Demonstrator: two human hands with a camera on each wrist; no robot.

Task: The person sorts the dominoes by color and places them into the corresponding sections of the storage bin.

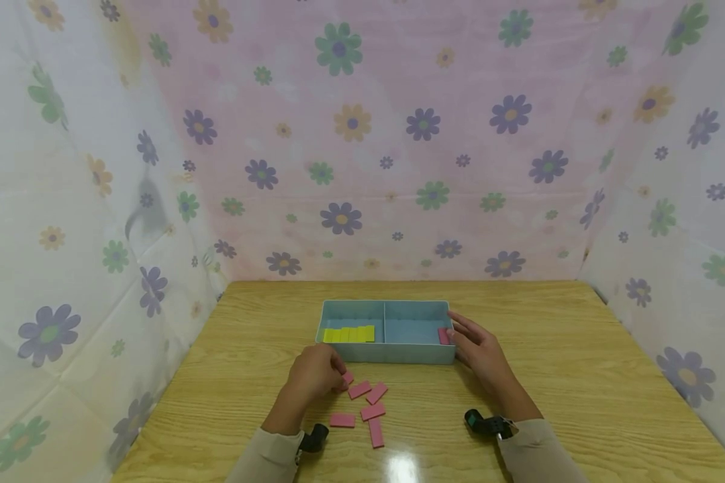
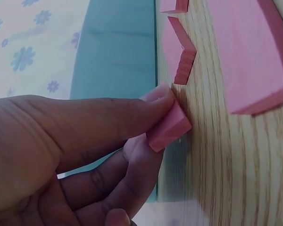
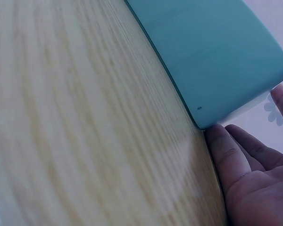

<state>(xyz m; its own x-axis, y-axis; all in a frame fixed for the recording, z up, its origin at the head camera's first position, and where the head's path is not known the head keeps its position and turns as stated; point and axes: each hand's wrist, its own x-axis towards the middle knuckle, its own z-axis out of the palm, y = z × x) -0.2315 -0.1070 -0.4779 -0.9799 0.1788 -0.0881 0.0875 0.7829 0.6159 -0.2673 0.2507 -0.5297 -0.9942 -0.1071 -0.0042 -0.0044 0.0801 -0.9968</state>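
Observation:
My left hand pinches a pink wooden block between thumb and fingertips, low over the table by the front of a blue two-compartment box. Several more pink blocks lie scattered to the right of that hand and nearer me. At the box's right end is my right hand, its fingers fairly straight and touching the end wall, thumb at the rim. Inside the right compartment, close to that thumb, sits one pink block. A row of yellow blocks lines the front of the left compartment.
The box stands on a wood-grain table, with a divider between its compartments. Flower-patterned cloth encloses the back and both sides. Small black wrist devices are worn at both cuffs.

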